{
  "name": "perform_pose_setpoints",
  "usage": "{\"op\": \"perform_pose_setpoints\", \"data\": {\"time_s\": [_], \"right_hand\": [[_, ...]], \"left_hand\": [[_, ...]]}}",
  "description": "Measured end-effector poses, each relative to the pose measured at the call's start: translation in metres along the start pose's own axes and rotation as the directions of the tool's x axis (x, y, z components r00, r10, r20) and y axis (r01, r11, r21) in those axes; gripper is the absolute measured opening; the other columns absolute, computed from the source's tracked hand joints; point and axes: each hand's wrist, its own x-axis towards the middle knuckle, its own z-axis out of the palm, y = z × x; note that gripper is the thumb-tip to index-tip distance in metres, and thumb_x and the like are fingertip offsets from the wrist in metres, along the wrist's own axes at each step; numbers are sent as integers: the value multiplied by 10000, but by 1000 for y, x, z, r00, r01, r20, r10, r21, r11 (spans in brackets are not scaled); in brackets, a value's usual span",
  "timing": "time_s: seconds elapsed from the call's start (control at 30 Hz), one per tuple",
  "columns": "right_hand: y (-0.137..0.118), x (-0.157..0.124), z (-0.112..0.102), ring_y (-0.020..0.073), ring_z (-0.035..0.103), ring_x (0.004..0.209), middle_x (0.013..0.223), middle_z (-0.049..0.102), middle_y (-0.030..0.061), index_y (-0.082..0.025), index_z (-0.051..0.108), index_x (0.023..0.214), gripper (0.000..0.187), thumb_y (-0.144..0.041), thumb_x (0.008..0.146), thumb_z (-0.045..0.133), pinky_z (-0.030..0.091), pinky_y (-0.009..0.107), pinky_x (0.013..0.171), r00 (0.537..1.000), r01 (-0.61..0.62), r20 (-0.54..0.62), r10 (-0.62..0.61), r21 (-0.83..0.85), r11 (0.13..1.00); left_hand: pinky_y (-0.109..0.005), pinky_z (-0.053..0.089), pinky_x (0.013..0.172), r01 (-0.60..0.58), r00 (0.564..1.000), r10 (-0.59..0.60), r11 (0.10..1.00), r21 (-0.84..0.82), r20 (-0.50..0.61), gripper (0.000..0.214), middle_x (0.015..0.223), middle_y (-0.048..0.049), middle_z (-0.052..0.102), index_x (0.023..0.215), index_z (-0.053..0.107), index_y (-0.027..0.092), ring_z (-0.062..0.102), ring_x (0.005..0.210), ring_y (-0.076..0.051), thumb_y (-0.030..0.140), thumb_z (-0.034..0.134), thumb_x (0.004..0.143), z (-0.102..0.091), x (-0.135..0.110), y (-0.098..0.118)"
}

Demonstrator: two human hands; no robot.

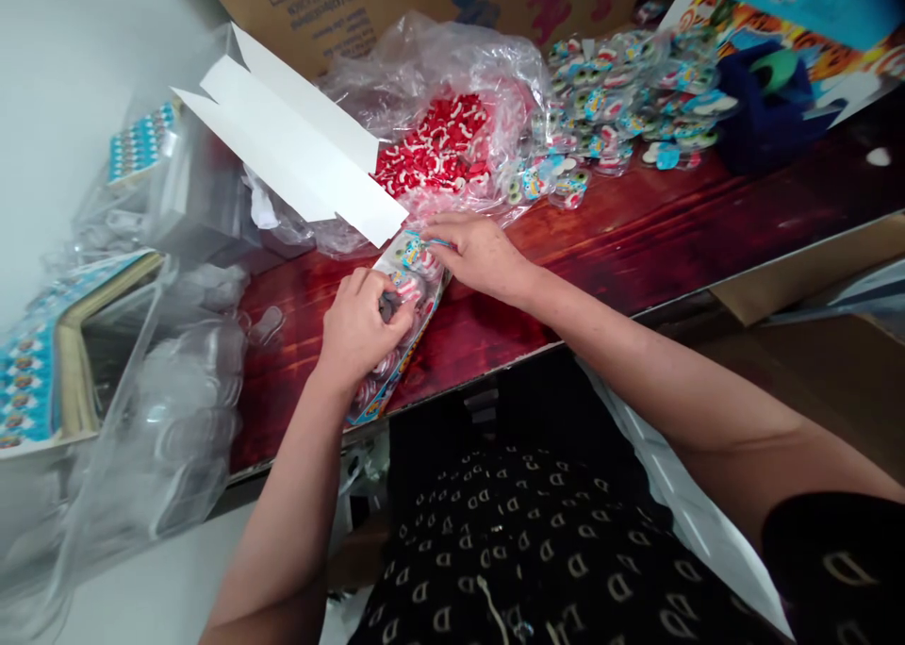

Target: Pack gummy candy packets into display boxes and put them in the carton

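A narrow cardboard display box (pixel 400 362) stands at the table's front edge, its white lid (pixel 297 145) folded back away from me. Inside are small clear plastic packs (pixel 417 256) with red, white and blue contents. My left hand (pixel 364 324) curls over the middle of the box, thumb and fingers closing on a pack there. At the far end, my right hand (pixel 485 254) lies across the box's right edge, its fingers bent around another pack, partly hidden.
Behind the box, an open plastic bag holds red and white pieces (pixel 442 145). Filled packs (pixel 608 107) are heaped beside a blue tape dispenser (pixel 767 107). Empty clear blister shells (pixel 188 400) and printed cards (pixel 32 372) lie left. A large carton (pixel 382 8) stands behind.
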Motion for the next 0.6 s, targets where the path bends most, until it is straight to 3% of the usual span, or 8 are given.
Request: {"op": "perform_pose_setpoints", "data": {"time_s": [0.23, 0.43, 0.6], "right_hand": [[-16, -47, -10, 220, 609, 1052, 1088, 703, 70, -195, 730, 1032, 293, -188, 960, 446, 433, 377, 971, 999, -3, -47, -1, -77, 997], [-30, -66, 0, 188, 612, 822, 906, 692, 74, -192, 700, 1148, 345, -200, 978, 399, 437, 346, 797, 995, 8, 100, 6, -137, 991], [-29, -68, 9, 180, 602, 824, 921, 690, 66, -209, 672, 1181, 351, -178, 969, 394, 438, 344, 801, 989, 23, 146, -5, -121, 992]], "left_hand": [[-385, 487, 868, 18, 999, -17, 1000, 11, -27, 169, 1002, -67, 624, 903, 561, 217, 585, 994, -260, 374, 563, 842, 2, 0, 0], [-372, 495, 874, 29, 999, -29, 999, 23, -32, 185, 1023, -69, 631, 970, 601, 213, 603, 998, -255, 341, 554, 845, 2, 1, 1], [-393, 493, 935, -37, 999, 37, 998, 44, -1, 301, 1136, -84, 613, 1138, 615, 223, 586, 1080, -267, 344, 533, 875, 1, 1, 0]]}}
